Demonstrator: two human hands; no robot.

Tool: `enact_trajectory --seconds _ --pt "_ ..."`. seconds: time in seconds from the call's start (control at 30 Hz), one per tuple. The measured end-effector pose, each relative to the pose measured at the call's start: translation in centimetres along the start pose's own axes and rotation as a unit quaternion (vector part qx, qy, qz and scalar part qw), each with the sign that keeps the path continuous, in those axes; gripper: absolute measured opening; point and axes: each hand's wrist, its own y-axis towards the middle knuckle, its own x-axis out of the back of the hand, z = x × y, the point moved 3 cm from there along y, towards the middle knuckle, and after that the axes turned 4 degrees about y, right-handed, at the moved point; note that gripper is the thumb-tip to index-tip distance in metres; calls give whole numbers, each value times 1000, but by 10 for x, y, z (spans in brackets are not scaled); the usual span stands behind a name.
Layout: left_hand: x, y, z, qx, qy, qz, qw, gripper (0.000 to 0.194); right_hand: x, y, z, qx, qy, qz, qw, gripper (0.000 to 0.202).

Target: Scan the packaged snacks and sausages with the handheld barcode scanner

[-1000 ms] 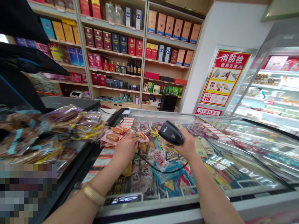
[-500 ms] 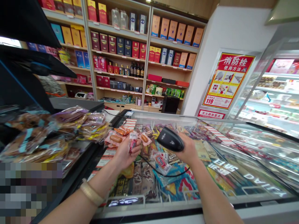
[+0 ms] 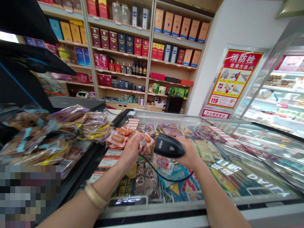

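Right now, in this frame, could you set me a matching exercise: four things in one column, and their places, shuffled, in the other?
Things:
1. black scanner
2. small packet
3. gold-coloured bracelet
4. red-and-yellow poster

Places:
A. around the left forearm
B. on the white wall
C. in the right hand
D. in the left hand

Right pairs: 1-C, 2-D, 3-A, 4-B
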Motion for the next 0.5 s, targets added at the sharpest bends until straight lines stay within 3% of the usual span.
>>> enact_trajectory --seconds 0.27,0.5 --pt "0 -2 3 13 35 -15 999 47 -1 1 3 8 2 7 1000 24" --pt "1 -4 13 109 78 -35 990 23 15 -2 -8 12 -60 -134 989 21"
